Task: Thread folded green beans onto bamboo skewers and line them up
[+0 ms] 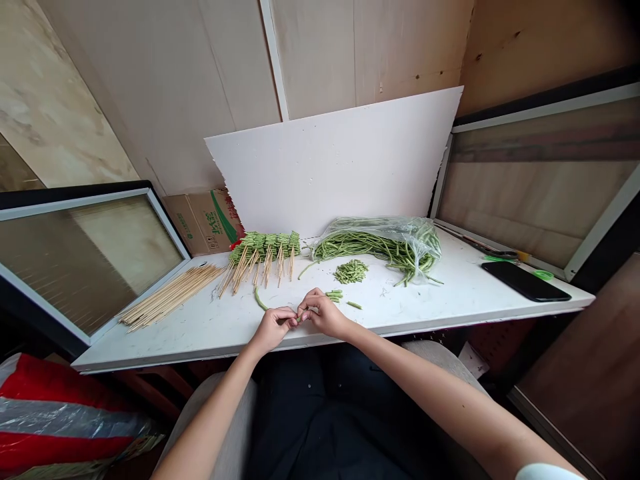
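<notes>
Near the front edge of the white table, my left hand [277, 328] and my right hand [320, 312] meet, both with fingers pinched on a long green bean [259, 299]. Its long end curves out beyond my left hand; the part between my fingertips is mostly hidden. Just behind my right hand lie several short cut bean pieces [336, 294], with one single piece [355, 305] to their right. Farther back is a heap of short bean pieces [351, 271].
Skewered beans [265, 247] are stacked at back left, beside bare bamboo skewers [170, 297]. A clear plastic bag of long beans [380, 241] lies at the back. On the right are a black phone [525, 281], scissors [500, 252] and a green ring [543, 274]. A white board [335, 173] stands behind.
</notes>
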A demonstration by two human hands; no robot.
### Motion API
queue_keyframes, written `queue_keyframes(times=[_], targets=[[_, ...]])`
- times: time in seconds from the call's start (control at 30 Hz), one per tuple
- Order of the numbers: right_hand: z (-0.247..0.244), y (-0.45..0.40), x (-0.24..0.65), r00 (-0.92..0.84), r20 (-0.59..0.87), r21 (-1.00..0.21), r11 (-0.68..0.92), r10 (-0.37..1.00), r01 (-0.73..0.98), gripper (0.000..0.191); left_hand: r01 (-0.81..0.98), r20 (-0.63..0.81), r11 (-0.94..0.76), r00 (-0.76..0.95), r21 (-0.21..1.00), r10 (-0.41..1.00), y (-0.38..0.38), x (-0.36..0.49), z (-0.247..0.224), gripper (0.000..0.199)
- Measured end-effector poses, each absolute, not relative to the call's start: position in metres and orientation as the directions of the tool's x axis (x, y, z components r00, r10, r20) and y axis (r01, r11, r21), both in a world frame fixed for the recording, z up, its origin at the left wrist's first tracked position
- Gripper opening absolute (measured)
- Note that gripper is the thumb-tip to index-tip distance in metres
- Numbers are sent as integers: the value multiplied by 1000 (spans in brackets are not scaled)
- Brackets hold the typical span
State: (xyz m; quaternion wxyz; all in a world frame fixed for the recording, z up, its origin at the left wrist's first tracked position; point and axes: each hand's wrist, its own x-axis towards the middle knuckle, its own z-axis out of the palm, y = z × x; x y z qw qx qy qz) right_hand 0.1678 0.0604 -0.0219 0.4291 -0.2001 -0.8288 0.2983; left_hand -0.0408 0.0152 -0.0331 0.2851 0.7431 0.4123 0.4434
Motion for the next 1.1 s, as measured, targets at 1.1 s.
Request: queue_keyframes(times=[1.1], targets=[[-23, 45, 160, -467, 635, -606, 772, 616, 193, 22, 303, 269, -360, 302, 882, 914, 9, -45, -23, 54]])
